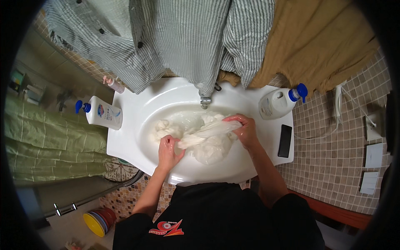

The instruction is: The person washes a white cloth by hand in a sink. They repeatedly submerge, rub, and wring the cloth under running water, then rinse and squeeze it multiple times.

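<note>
A wet white cloth (207,132) stretches between my two hands over the water in a white washbasin (247,170). My right hand (245,129) grips its right end between thumb and fingers. At the lower left, my left hand (168,152) pinches the other end. Under the stretched part, more of the white fabric bulges in the cloudy water. A bunched cream-white cloth (165,127) lies in the basin's left side, just beyond my left hand. The metal faucet (205,102) points down over the basin from the back rim.
A white pump bottle with a blue top (106,113) stands on the left ledge, near a pink pump bottle (115,85). On the right ledge are a detergent bottle (275,103) and a black phone (284,141). A striped shirt (187,37) and brown garment (312,43) hang above, partly covering the back rim.
</note>
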A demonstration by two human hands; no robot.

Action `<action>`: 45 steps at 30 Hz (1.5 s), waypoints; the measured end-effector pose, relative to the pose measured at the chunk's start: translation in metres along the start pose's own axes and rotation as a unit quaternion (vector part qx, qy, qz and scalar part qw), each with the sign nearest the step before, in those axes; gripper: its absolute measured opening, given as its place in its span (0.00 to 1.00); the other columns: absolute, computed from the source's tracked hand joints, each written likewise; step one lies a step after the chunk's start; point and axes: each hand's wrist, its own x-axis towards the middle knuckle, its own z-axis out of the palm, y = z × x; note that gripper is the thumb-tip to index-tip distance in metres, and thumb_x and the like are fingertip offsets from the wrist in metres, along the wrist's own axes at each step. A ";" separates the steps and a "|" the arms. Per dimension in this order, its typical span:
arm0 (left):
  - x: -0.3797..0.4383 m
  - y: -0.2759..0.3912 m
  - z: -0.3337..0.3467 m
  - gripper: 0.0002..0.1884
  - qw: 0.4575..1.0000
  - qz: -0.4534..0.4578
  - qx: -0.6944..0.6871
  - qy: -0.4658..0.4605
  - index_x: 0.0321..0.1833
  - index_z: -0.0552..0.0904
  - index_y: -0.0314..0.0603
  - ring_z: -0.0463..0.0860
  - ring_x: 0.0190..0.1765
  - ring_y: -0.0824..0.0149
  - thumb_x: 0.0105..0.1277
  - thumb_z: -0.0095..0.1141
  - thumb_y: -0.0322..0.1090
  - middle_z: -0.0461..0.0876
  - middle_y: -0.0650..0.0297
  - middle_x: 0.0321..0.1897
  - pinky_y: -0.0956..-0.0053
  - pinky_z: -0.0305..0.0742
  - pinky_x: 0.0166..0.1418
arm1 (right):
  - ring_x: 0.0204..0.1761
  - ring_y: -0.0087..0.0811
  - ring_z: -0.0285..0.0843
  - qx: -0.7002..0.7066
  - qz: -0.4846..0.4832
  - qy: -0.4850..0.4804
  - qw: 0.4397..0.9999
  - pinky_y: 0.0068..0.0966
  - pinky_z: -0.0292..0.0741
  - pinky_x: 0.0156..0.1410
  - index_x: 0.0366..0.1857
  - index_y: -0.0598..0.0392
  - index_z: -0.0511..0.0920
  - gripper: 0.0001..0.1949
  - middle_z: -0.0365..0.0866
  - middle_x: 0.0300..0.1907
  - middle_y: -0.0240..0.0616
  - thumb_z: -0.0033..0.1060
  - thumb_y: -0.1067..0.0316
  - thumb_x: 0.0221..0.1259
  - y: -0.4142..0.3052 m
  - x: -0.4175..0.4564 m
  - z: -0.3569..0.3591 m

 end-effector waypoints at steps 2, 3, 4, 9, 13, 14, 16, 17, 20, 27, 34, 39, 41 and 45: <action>-0.004 -0.006 -0.008 0.23 0.996 0.082 0.010 -0.024 0.51 0.78 0.43 0.72 0.61 0.50 0.49 0.66 0.27 0.73 0.54 0.59 0.63 0.72 0.58 | 0.42 0.26 0.82 0.078 0.013 0.038 0.996 0.23 0.79 0.52 0.40 0.62 0.84 0.15 0.86 0.40 0.37 0.63 0.87 0.44 -0.010 0.001 0.005; -0.007 -0.007 -0.012 0.23 0.992 0.120 0.016 -0.036 0.52 0.78 0.42 0.72 0.63 0.49 0.51 0.65 0.27 0.72 0.53 0.62 0.63 0.72 0.61 | 0.43 0.26 0.82 0.109 0.030 0.051 0.992 0.23 0.79 0.52 0.39 0.63 0.84 0.15 0.86 0.40 0.37 0.61 0.87 0.45 -0.022 0.001 0.006; -0.007 -0.011 -0.009 0.24 0.994 0.037 -0.072 -0.066 0.54 0.77 0.42 0.70 0.65 0.49 0.51 0.63 0.26 0.71 0.53 0.64 0.62 0.70 0.64 | 0.43 0.27 0.82 0.139 0.048 0.064 0.987 0.23 0.79 0.52 0.39 0.63 0.84 0.15 0.86 0.40 0.38 0.60 0.88 0.46 -0.029 0.002 0.007; 0.054 -0.009 0.020 0.31 0.975 0.038 -0.213 -0.042 0.64 0.71 0.41 0.71 0.67 0.49 0.53 0.60 0.25 0.74 0.52 0.63 0.60 0.65 0.73 | 0.43 0.26 0.81 0.175 -0.001 0.023 0.984 0.21 0.78 0.51 0.38 0.63 0.83 0.12 0.84 0.41 0.36 0.56 0.89 0.52 -0.033 0.007 -0.004; 0.087 -0.023 0.040 0.30 0.973 0.166 -0.060 -0.152 0.64 0.71 0.40 0.78 0.59 0.49 0.54 0.58 0.25 0.77 0.52 0.58 0.59 0.74 0.62 | 0.42 0.25 0.81 0.186 -0.035 0.044 0.981 0.21 0.78 0.50 0.38 0.63 0.83 0.10 0.83 0.41 0.34 0.58 0.86 0.54 -0.049 0.010 -0.011; 0.089 -0.025 0.038 0.28 0.973 0.127 -0.055 -0.187 0.62 0.72 0.39 0.79 0.57 0.48 0.55 0.57 0.25 0.78 0.52 0.57 0.59 0.75 0.58 | 0.42 0.25 0.81 0.194 -0.041 0.048 0.979 0.21 0.78 0.50 0.39 0.62 0.83 0.10 0.83 0.42 0.35 0.58 0.86 0.55 -0.050 0.010 -0.014; 0.091 -0.023 0.033 0.24 0.986 0.037 -0.068 -0.150 0.59 0.73 0.39 0.81 0.53 0.48 0.56 0.57 0.26 0.78 0.52 0.54 0.59 0.76 0.54 | 0.43 0.26 0.81 0.210 -0.051 0.069 0.974 0.23 0.78 0.51 0.40 0.61 0.82 0.10 0.83 0.43 0.35 0.57 0.85 0.56 -0.043 0.006 -0.025; 0.089 -0.023 0.027 0.23 0.994 -0.018 -0.085 -0.072 0.57 0.72 0.39 0.81 0.51 0.49 0.57 0.58 0.26 0.78 0.52 0.53 0.60 0.76 0.53 | 0.44 0.26 0.81 0.220 -0.025 0.092 0.971 0.24 0.79 0.51 0.40 0.61 0.82 0.10 0.83 0.43 0.35 0.56 0.84 0.57 -0.042 0.006 -0.028; 0.085 -0.023 0.015 0.18 0.974 -0.133 -0.151 0.106 0.50 0.69 0.38 0.79 0.48 0.51 0.58 0.58 0.26 0.76 0.52 0.51 0.63 0.74 0.53 | 0.46 0.27 0.81 0.248 0.052 0.145 0.956 0.26 0.78 0.55 0.44 0.59 0.80 0.11 0.83 0.45 0.35 0.55 0.82 0.59 -0.025 -0.003 -0.033; 0.062 -0.021 0.016 0.17 0.912 -0.142 -0.177 0.341 0.47 0.65 0.35 0.73 0.50 0.55 0.58 0.56 0.23 0.72 0.54 0.49 0.67 0.69 0.57 | 0.51 0.28 0.80 0.169 0.126 0.160 0.964 0.24 0.77 0.56 0.53 0.61 0.80 0.17 0.83 0.48 0.38 0.52 0.81 0.60 0.059 -0.026 -0.037; -0.006 -0.019 0.037 0.29 0.987 -0.092 -0.056 0.119 0.54 0.70 0.38 0.75 0.52 0.54 0.50 0.70 0.29 0.74 0.51 0.50 0.60 0.69 0.59 | 0.50 0.27 0.79 0.172 0.195 0.294 0.920 0.21 0.73 0.58 0.49 0.63 0.83 0.14 0.84 0.46 0.36 0.55 0.79 0.60 0.093 -0.035 -0.060; -0.044 -0.023 0.028 0.27 0.986 0.026 0.054 -0.158 0.54 0.76 0.46 0.79 0.48 0.58 0.49 0.71 0.37 0.80 0.57 0.37 0.60 0.69 0.55 | 0.49 0.27 0.79 -0.023 0.029 0.271 0.962 0.20 0.71 0.58 0.50 0.62 0.82 0.14 0.82 0.45 0.33 0.54 0.77 0.62 0.126 -0.040 -0.082; -0.040 -0.027 0.029 0.22 0.973 -0.002 0.117 -0.198 0.49 0.78 0.47 0.81 0.42 0.58 0.51 0.69 0.38 0.81 0.60 0.29 0.64 0.71 0.49 | 0.51 0.28 0.78 0.015 0.043 0.247 0.968 0.21 0.70 0.60 0.51 0.62 0.81 0.14 0.81 0.48 0.34 0.54 0.77 0.62 0.099 -0.041 -0.074; 0.002 -0.010 0.001 0.17 0.991 -0.111 0.074 0.024 0.45 0.73 0.43 0.81 0.30 0.51 0.54 0.63 0.30 0.79 0.59 0.24 0.60 0.73 0.38 | 0.56 0.32 0.77 0.188 0.079 0.268 0.942 0.26 0.70 0.63 0.52 0.66 0.78 0.15 0.79 0.54 0.39 0.51 0.77 0.63 0.068 -0.045 -0.073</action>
